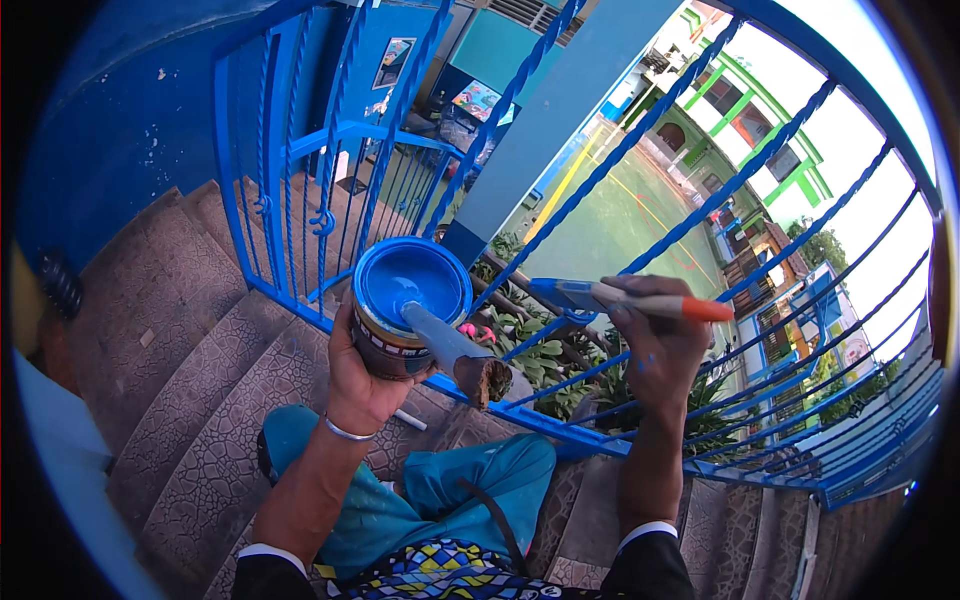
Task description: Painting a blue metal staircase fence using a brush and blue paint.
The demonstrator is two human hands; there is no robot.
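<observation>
My left hand [362, 385] is wrapped round a paint can [392, 345] from below and the side. Inside the can is bright blue paint [405, 275]. A stick [447, 342] stands tilted in the paint, its rough brown end sticking out over the rim toward me. To the right, my right hand [662, 350] grips a paintbrush [645, 300] by its pale handle with an orange end. The brush's blue-coated bristles point left, in front of the railing and apart from the can. A blue railing [580, 318] of twisted bars runs close behind both hands.
Curved stone-patterned steps [215, 400] descend around my bent legs in teal trousers [470, 475]. A small white stick [409, 419] lies on a step. Green plants [545, 375] grow beyond the railing, next to a blue pillar [560, 120]. A blue wall [120, 130] rises at left.
</observation>
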